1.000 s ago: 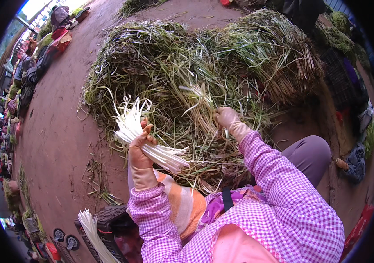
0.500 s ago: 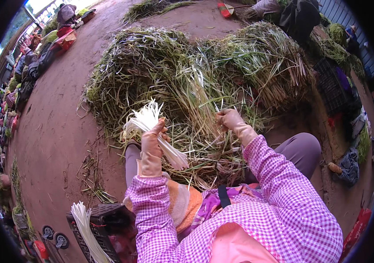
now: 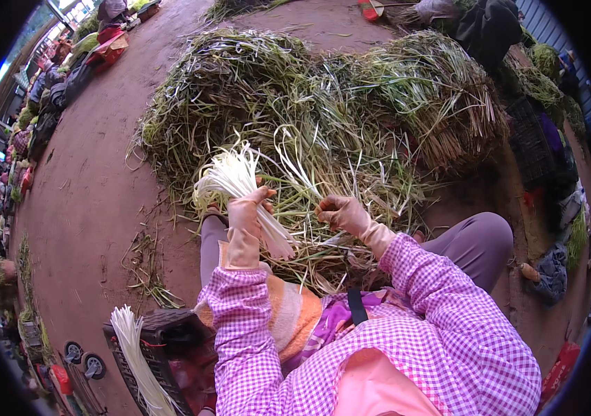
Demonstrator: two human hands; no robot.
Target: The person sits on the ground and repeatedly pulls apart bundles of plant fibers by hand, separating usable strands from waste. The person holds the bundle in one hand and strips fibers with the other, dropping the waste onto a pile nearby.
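My left hand (image 3: 247,225), in a pale rubber glove, is wrapped round a bunch of long white stalks (image 3: 229,173). The bunch is fanned at its upper left end and evenly cut at the lower right. My right hand (image 3: 346,215), gloved too, pinches a few thin pale stalks (image 3: 295,168) that arch up and to the left. Beneath both hands spreads a large heap of green and straw-coloured stalks and leaves (image 3: 240,90). Another white bunch (image 3: 132,353) lies across a dark plastic crate (image 3: 170,324) at my left.
Reddish-brown floor (image 3: 94,194) stretches out on the left, with loose scraps (image 3: 148,267) near the heap. Small wheels (image 3: 93,365) show at lower left. On the right stand a black crate (image 3: 529,142) and a dark plastic bag (image 3: 552,269). Other people work along the far left.
My right hand has moved left and slightly down, closer to the left, and pale stalks now arch from its fingers. The left hand keeps its white bunch. The view has shifted slightly.
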